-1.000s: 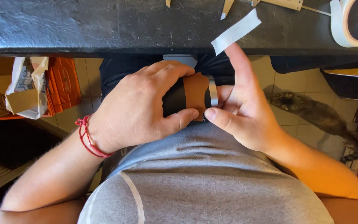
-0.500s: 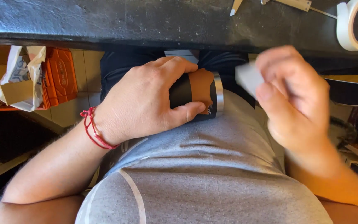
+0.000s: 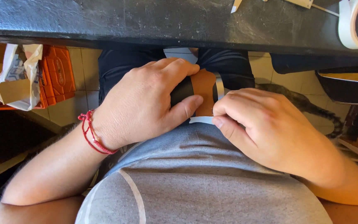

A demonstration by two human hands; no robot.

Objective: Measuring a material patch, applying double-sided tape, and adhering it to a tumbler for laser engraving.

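Left hand point(image 3: 146, 103) clenched around dark cylinder point(image 3: 204, 93), held in lap below worktop point(image 3: 146, 20), long axis left-right. Right hand point(image 3: 270, 128), just right, pinching white tape strip point(image 3: 201, 120) against its underside.

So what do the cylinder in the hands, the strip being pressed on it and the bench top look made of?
Cylinder: black body with a matte brown, leather- or card-like patch and a shiny metal-looking rim; unsure beyond that. Strip: thin, pale, flexible, probably tape like the roll on the bench. Bench top: dark, scratched and glossy, maybe stone or painted board. Left hand grips; right hand presses.
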